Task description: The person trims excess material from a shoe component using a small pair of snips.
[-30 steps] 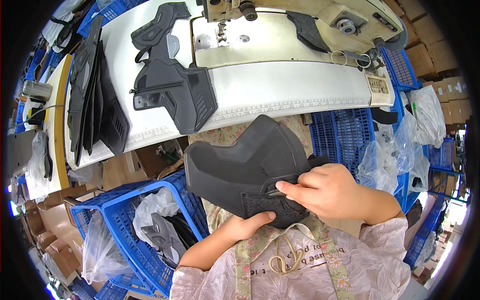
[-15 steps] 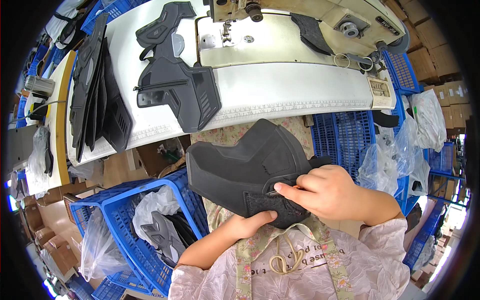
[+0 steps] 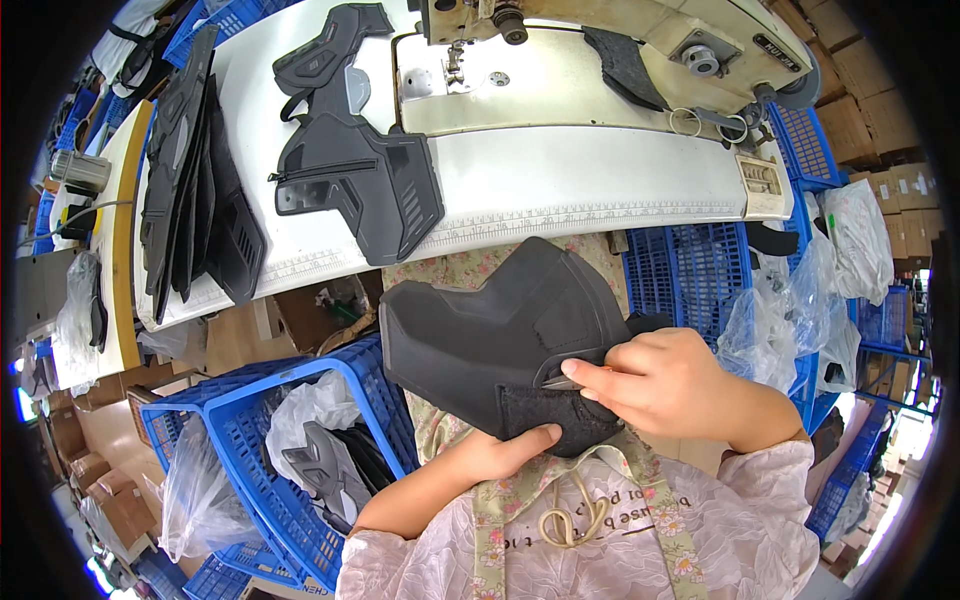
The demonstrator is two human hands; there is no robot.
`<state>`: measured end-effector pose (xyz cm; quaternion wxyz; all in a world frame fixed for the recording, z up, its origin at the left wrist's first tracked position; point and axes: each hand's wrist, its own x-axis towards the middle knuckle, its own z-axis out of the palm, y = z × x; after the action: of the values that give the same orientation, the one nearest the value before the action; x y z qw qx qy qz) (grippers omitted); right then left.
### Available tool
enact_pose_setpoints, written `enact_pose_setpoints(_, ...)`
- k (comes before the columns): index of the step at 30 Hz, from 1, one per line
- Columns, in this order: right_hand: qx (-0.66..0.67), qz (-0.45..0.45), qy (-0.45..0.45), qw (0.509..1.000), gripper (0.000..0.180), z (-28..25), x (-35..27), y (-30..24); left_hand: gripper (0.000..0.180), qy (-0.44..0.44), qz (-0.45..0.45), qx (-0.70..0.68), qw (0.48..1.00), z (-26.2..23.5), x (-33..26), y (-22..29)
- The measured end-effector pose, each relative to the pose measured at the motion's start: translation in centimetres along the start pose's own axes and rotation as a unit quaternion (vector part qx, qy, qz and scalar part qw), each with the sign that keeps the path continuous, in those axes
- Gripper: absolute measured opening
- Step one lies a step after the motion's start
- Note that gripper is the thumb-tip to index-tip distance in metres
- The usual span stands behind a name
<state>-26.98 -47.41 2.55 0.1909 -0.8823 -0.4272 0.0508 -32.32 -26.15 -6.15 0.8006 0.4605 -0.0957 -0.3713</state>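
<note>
A black padded fabric piece (image 3: 480, 335) with stitched seams is held over my lap, in front of the sewing table. My left hand (image 3: 500, 450) is closed on its lower edge, thumb on top and the other fingers hidden beneath. A fuzzy black patch (image 3: 545, 415) lies next to that thumb. My right hand (image 3: 660, 385) pinches a small, pointed metal tool (image 3: 557, 381), mostly hidden by the fingers. The tool's tip touches the piece at the seam just above the patch.
A sewing machine (image 3: 640, 50) stands on the white table (image 3: 590, 170). Grey-black fabric panels (image 3: 350, 170) lie at the table's left, beside a hanging stack of similar panels (image 3: 190, 190). Blue crates (image 3: 290, 470) flank me, the left one holding plastic and panels.
My right hand has moved slightly right and turned, with the metal tip now by the patch's upper edge. The padded piece has shifted a little right in my left hand.
</note>
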Motion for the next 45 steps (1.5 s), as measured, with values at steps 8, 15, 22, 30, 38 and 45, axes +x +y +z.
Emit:
enact_pose_setpoints(8,0.006,-0.01,0.002,1.0,0.04,-0.2,0.4,-0.2,0.05,-0.002,0.028,0.033,0.999,0.0,0.1,-0.2)
enact_pose_setpoints(15,0.011,-0.01,0.025,1.0,0.036,0.6,0.8,-0.3,0.048,0.003,0.03,0.059,0.998,-0.1,-0.2,-0.6)
enact_pose_setpoints(22,-0.043,-0.023,0.002,0.999,0.045,0.8,0.4,-1.4,0.048,-0.006,0.031,0.092,0.995,-0.3,-0.2,-0.7)
enact_pose_setpoints(30,-0.046,-0.027,-0.026,0.998,0.045,0.6,0.4,-1.3,0.048,0.012,0.028,0.065,0.997,0.1,0.0,-1.0)
enact_pose_setpoints(38,-0.023,-0.004,-0.019,1.0,0.045,0.4,0.5,-1.2,0.044,-0.002,0.02,0.045,0.999,0.1,-0.1,-1.2)
enact_pose_setpoints(45,-0.013,-0.004,-0.026,1.0,0.046,0.2,1.2,-1.3,0.045,0.002,0.039,0.066,0.997,0.1,0.0,-1.3)
